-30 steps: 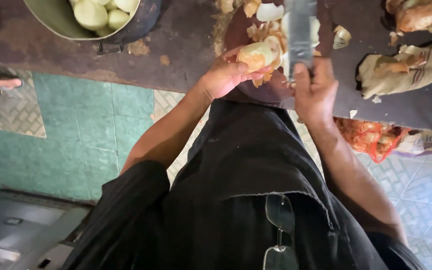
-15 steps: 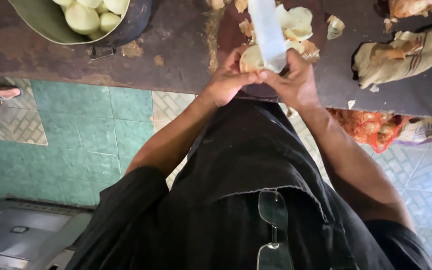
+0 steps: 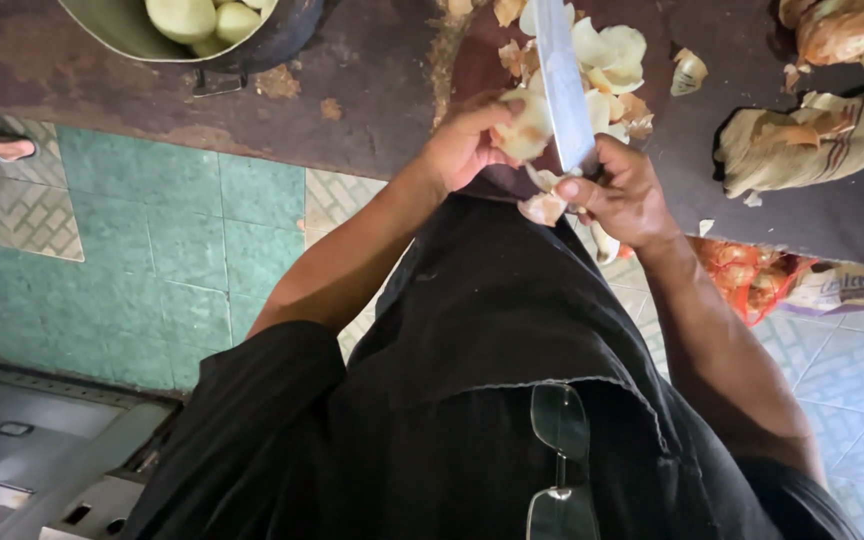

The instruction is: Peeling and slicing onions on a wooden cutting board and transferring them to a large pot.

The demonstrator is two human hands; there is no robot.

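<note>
Onion (image 3: 524, 128) gripped whole in my left hand (image 3: 467, 145) at board (image 3: 752, 210) edge | right hand (image 3: 624, 195) fisted round knife (image 3: 562, 80) handle | onion probably light, slippery; best cupped around its sides

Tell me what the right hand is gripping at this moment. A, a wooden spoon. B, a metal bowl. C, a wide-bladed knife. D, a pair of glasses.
C: the right hand closes round the handle of a wide-bladed knife, whose pale blade points away over the peels, while the left hand holds a peeled onion against it.
</note>
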